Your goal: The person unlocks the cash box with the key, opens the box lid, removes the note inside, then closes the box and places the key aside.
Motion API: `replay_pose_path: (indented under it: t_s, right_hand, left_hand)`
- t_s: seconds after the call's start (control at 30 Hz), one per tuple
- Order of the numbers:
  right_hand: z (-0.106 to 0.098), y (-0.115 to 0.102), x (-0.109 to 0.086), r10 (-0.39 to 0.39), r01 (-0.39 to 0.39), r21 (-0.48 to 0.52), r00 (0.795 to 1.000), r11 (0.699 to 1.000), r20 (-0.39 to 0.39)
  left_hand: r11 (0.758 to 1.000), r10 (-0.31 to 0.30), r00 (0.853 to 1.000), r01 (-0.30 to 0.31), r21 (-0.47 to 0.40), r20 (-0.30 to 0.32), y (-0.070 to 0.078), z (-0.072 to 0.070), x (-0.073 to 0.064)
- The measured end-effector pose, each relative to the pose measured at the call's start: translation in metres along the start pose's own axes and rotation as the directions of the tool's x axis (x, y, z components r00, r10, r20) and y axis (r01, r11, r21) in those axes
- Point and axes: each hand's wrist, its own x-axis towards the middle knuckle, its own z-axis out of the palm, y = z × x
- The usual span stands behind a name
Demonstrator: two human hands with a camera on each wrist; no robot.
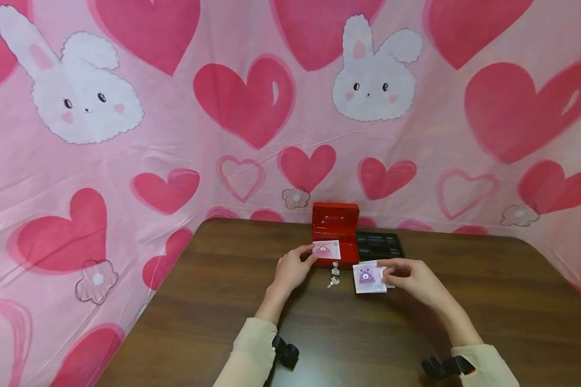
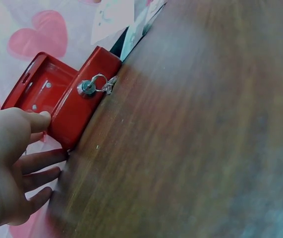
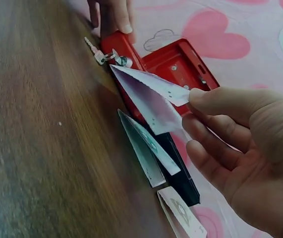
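Note:
A small red cash box (image 1: pixel 335 252) stands with its lid up, and keys (image 1: pixel 335 274) hang from its front lock. Inside lies a pink play banknote (image 1: pixel 326 249). My left hand (image 1: pixel 292 269) holds the left end of the box, thumb at the rim (image 2: pixel 42 118) and the other fingers beside and below it. To the right, my right hand (image 1: pixel 413 278) pinches a folded purple play banknote (image 1: pixel 369 278) between thumb and fingers. It hangs in front of the box in the right wrist view. Below it are a folded green banknote (image 3: pixel 143 144) and a folded brownish banknote (image 3: pixel 182 210).
A black compartment tray (image 1: pixel 380 245) lies to the right of the box. The brown wooden table (image 1: pixel 198 301) ends at a pink cloth backdrop (image 1: pixel 242 183) with hearts and rabbits. Dark wrist straps (image 1: pixel 285 352) are on both forearms.

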Motion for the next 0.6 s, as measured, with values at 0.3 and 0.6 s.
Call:
replay_pose_path:
  t_s: [0.3,0.6]
  right_hand:
    - [-0.006,0.009,-0.003,-0.018,0.019,-0.012,0.997,1.000,0.074]
    - [-0.009,0.019,-0.002,-0.065,0.064,0.009,0.992,0.998,0.112]
  left_hand:
    - [1.000,-0.018,1.000,0.018,-0.001,0.002,-0.003,0.002,-0.001]
    - [1.000,-0.013,1.000,0.013,-0.005,0.006,-0.004,0.001,0.001]
